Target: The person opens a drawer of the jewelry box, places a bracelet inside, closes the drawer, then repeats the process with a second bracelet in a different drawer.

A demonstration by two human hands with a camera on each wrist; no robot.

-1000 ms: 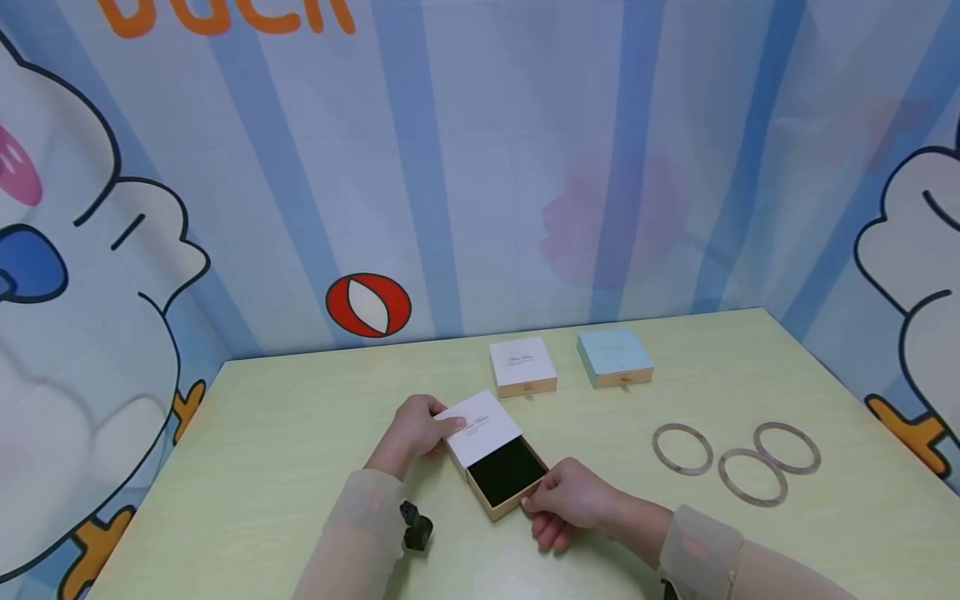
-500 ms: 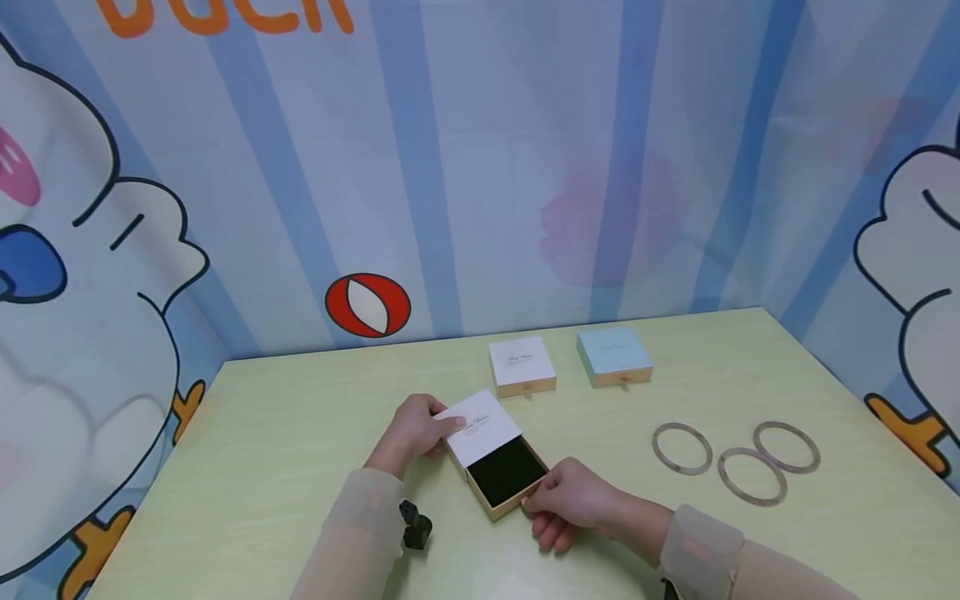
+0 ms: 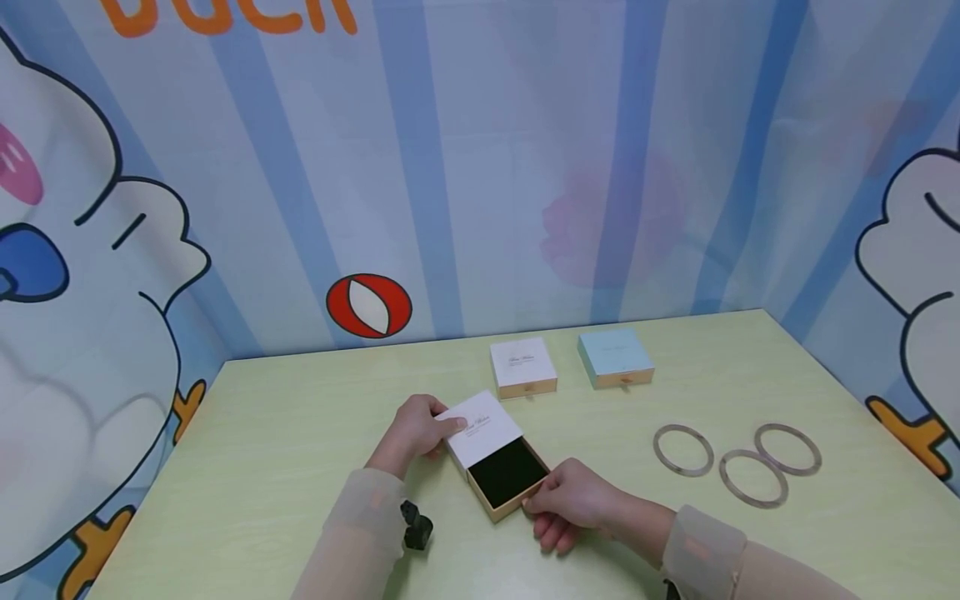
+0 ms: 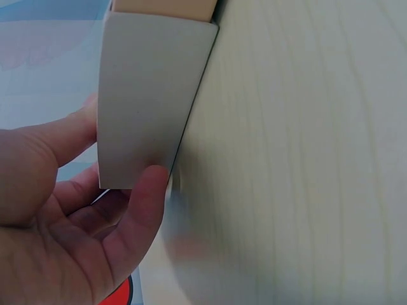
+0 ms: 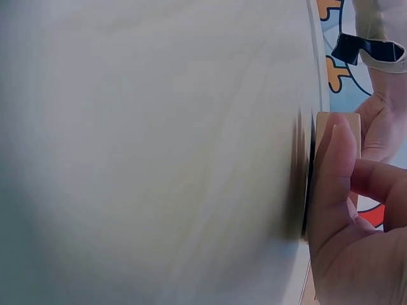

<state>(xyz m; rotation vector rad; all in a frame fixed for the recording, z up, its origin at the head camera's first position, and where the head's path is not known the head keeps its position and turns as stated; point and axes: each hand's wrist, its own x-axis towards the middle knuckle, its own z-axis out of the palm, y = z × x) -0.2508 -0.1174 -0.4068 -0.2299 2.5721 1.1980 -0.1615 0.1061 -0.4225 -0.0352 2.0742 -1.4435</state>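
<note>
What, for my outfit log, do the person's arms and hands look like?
Beige sleeves end in greyish cuffs. A black device sits at the left cuff; something black shows by the right. Left hand and right hand are ungloved.

"DUCK" (image 3: pixel 272 25) (tops cropped) on backdrop (image 3: pixel 517 158); lettering (image 3: pixel 478 425) on boxes (image 3: pixel 483 446) illegible.

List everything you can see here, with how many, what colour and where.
Open box: one, white, between the hands; its tan drawer, dark inside, is partly out
White box: one, white with tan front, behind the open box
Blue box: one, light blue with tan front, right of the white box
Rings: three, greyish, table's right side
Table: one, pale yellow-green, under the boxes
Backdrop: blue stripes, cartoon prints, behind and beside the table
Wrist devices: two, black, at the cuffs
Sleeves: two, beige, on both arms
Left hand: one, gripping the open box
Right hand: one, at the drawer's front
</note>
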